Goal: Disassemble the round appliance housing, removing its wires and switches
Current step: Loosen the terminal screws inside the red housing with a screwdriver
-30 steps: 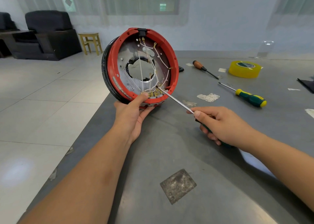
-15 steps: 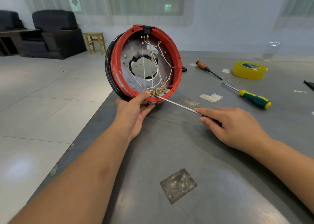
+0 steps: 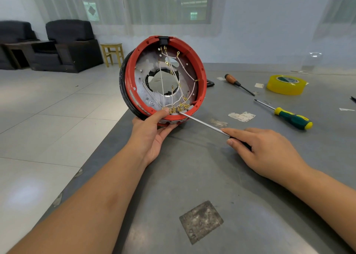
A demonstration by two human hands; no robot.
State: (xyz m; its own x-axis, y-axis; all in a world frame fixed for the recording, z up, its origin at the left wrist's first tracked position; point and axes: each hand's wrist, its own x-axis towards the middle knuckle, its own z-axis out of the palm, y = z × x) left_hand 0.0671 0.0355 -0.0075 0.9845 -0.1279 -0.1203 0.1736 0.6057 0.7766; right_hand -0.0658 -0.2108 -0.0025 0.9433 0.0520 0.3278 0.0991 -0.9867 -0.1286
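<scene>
no readable text anywhere; a small round stamped mark on the metal plate (image 3: 152, 103) inside the round housing (image 3: 200, 68), too small to make out; print on the yellow tape roll (image 3: 286, 84) blurred, not legible

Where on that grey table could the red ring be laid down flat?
Bare room lies near the table edge, between both forearms around the square patch. Crowded: far right, with the green screwdriver, wooden-handled screwdriver, yellow tape and paper scraps.
</scene>
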